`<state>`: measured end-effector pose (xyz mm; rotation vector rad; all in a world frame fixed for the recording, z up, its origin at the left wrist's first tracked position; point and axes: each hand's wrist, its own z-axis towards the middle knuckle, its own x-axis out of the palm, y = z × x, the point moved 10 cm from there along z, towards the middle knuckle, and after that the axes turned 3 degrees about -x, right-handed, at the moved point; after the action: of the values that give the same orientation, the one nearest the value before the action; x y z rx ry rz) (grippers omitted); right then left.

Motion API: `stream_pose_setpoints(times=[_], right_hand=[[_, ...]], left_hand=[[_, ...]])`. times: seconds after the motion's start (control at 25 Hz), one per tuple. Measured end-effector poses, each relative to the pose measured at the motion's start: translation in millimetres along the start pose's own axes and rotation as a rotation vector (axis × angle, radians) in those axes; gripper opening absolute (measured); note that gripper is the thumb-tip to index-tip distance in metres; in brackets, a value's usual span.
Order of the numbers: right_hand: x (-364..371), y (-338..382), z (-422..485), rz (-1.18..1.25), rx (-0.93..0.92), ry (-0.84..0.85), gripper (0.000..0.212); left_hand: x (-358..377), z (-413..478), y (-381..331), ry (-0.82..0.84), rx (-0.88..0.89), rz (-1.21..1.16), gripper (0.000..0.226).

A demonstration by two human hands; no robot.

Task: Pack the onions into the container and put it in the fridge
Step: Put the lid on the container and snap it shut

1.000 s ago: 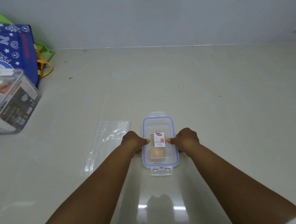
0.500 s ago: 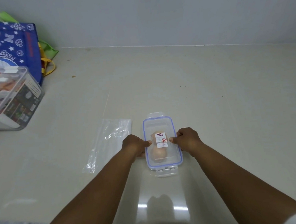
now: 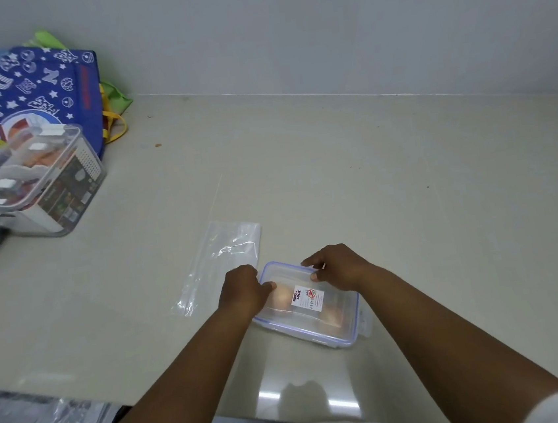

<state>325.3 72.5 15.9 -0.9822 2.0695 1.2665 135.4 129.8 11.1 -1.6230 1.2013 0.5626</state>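
— Onions [image 3: 281, 297] look packed already: pale round shapes show through the clear lid of the container [image 3: 306, 306], which lies flat on the bench [image 3: 370, 174] near its front edge, turned at a slant

— Lid fully locked?

— Hard to say. The side flap on the right seems to stick out loose, so I'd judge the clips are being snapped down now. The left hand [image 3: 244, 292] presses on the container's left end, its grip closed against the rim with the thumb on the lid. The right hand [image 3: 337, 267] curls over the far edge, fingers narrow and pinching the rim

— So what's left?

— Finishing the clips, then carrying it to the fridge, which is nowhere in view

— And the surroundings?

— Pale, glossy bench, lamps mirrored at its front edge, running to a plain grey wall. An empty plastic bag [image 3: 222, 258] lies just left of the container. At the far left corner stand a blue patterned bag [image 3: 48, 94] and a clear storage box [image 3: 31, 182]
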Motion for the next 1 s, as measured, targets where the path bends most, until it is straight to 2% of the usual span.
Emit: stream_pose_setpoints(times=[0.04,0.12,0.2,0.36,0.44,0.48,0.56,0.6,0.72,0.8,0.92,1.0], right_hand=[[-8,-4,-8,-0.018,0.040,-0.116,0.039],[-23,-20,-33,-0.075,0.141,-0.333,0.040],[-23,-43,-63,-0.069,0.246,-0.430,0.038],[3,-78,-108,0.057,0.385,-0.418,0.041],[11,-84,-113,0.103,0.430,-0.406,0.026],[12,-85,-113,0.108,0.445,-0.401,0.026],[13,-87,-109,0.129,0.472,-0.382,0.050],[15,-89,-107,0.161,0.487,-0.362,0.053],[26,-103,-102,0.450,0.534,-0.333,0.039],[34,-112,-102,0.675,0.573,-0.341,0.037],[42,-118,-100,0.776,0.584,-0.326,0.043],[44,-120,-101,0.797,0.579,-0.351,0.036]], left_hand=[[-2,-1,4,0.013,-0.022,-0.013,0.029],[-3,-4,10,0.046,-0.051,-0.043,0.049],[-3,-8,14,0.066,-0.037,-0.045,0.060],[8,-11,30,0.121,-0.088,-0.094,0.050],[14,-12,35,0.161,-0.115,-0.196,0.035],[15,-12,36,0.175,-0.121,-0.245,0.032],[17,-11,40,0.191,-0.146,-0.301,0.030],[18,-11,42,0.193,-0.170,-0.327,0.033],[24,-13,44,0.228,-0.244,-0.444,0.032],[30,-14,45,0.262,-0.276,-0.511,0.031],[31,-13,46,0.265,-0.268,-0.531,0.032],[31,-12,46,0.252,-0.255,-0.525,0.030]])
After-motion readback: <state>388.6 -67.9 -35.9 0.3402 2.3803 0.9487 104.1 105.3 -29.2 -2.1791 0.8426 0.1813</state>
